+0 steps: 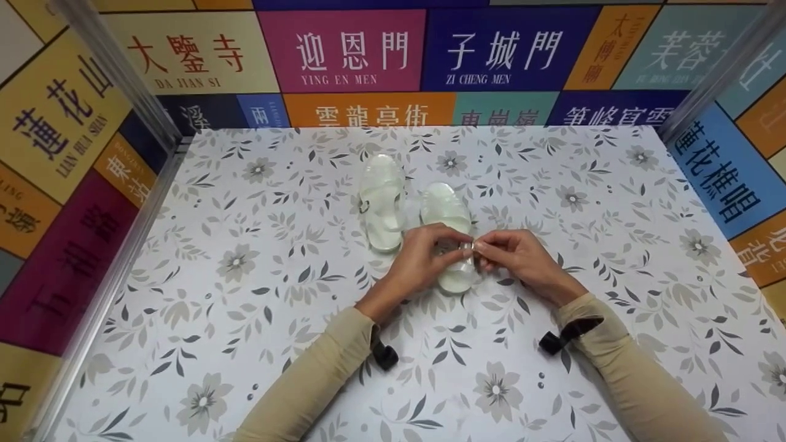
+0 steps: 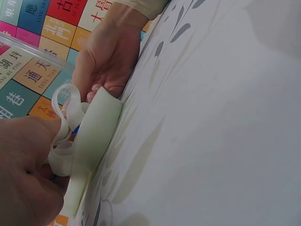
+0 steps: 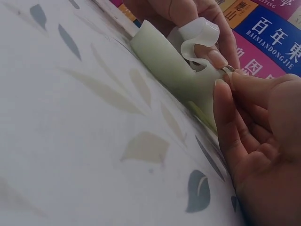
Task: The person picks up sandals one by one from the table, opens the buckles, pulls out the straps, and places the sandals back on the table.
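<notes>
Two pale, translucent green jelly sandals lie on the patterned tabletop. The left sandal [image 1: 384,228] rests untouched, a small metal buckle on its strap. At the right sandal [image 1: 443,205], both hands meet over the ankle strap. My left hand [image 1: 424,248] reaches across this sandal and pinches the strap near the buckle. My right hand [image 1: 519,255] pinches the strap at the small metal buckle [image 3: 228,69], thumb and index finger together. In the left wrist view the looped strap [image 2: 61,117] rises above the thick sole [image 2: 96,129]. Fingers partly hide the buckle.
White cloth [image 1: 295,380] with grey leaves and flowers covers the table. Colourful panels [image 1: 344,52] with Chinese lettering stand behind and at both sides. Black wrist bands with cameras [image 1: 385,355] sit at the sleeve cuffs.
</notes>
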`<state>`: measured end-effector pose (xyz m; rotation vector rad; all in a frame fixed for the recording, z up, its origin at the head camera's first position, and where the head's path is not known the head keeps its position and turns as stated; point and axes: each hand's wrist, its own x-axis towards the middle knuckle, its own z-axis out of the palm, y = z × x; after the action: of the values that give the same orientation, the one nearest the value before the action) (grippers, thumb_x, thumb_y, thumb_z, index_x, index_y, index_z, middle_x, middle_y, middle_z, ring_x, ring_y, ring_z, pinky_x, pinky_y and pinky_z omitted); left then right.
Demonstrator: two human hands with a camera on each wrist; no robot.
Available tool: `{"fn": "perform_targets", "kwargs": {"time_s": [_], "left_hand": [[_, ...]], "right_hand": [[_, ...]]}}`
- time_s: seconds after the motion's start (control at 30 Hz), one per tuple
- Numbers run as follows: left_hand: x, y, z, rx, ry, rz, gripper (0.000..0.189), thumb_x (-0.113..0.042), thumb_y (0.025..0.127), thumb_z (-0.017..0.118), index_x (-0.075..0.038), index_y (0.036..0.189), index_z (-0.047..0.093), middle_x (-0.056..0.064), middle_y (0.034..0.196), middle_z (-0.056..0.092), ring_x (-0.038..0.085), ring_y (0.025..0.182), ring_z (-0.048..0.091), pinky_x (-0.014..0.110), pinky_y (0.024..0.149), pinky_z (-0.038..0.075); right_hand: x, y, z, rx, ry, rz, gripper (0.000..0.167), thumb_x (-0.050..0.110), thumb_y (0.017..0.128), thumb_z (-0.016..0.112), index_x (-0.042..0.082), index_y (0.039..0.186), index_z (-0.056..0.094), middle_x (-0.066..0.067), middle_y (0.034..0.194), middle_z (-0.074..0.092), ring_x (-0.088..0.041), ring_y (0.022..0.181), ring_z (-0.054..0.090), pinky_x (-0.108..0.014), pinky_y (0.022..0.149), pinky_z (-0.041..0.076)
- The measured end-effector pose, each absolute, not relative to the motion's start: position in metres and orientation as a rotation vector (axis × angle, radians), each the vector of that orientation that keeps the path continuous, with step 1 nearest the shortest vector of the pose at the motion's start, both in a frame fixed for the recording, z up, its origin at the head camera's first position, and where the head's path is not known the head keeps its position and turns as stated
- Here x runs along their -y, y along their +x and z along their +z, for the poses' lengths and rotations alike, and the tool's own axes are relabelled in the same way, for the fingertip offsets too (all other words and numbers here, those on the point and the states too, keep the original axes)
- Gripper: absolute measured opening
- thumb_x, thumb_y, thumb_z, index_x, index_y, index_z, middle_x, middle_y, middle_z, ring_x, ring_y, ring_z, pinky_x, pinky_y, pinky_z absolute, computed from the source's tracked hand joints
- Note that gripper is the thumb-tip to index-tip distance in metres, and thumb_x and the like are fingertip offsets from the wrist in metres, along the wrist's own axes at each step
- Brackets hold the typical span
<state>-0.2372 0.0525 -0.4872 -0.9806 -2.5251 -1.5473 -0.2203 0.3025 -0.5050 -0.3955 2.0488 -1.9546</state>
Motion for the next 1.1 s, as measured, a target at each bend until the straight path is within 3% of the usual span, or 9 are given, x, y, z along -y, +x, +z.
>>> {"fn": "perform_targets", "kwargs": {"time_s": [0.3,0.73,1.1], "left_hand": [[-0.0524,-0.2366,-0.4909,2.515,-0.961,-1.582,0.025,-0.025,0.095,0.085,-0.016,0.119,0.083,-0.002,0.114,0.083,0.007,0.105,0.076,0.019,0.098,0.057],[-0.0555,-0.2358,-0.4895,2.487,-0.968,-1.529,0.022,-0.027,0.095,0.086,-0.017,0.114,0.085,-0.004,0.106,0.083,0.005,0.096,0.075,0.019,0.089,0.058],[-0.0568,-0.2368,-0.4923,2.500,-0.949,-1.570,0.019,-0.026,0.096,0.085,-0.016,0.111,0.083,-0.003,0.110,0.083,0.006,0.100,0.075,0.017,0.094,0.057]], "right_hand": [[-0.2994,-0.2163,-0.5014,-2.086,-0.276,-1.942,0.030,0.022,0.104,0.075,-0.006,0.114,0.076,-0.007,0.084,0.076,-0.012,0.069,0.070,-0.023,0.064,0.062],[-0.2964,-0.2158,-0.4994,-2.107,-0.255,-1.947,0.031,0.022,0.104,0.075,-0.008,0.111,0.075,-0.007,0.082,0.077,-0.012,0.069,0.072,-0.023,0.063,0.062],[-0.2991,-0.2161,-0.4963,-2.053,-0.279,-1.929,0.033,0.024,0.106,0.072,-0.008,0.104,0.068,-0.010,0.086,0.072,-0.016,0.072,0.068,-0.024,0.058,0.059]]}}
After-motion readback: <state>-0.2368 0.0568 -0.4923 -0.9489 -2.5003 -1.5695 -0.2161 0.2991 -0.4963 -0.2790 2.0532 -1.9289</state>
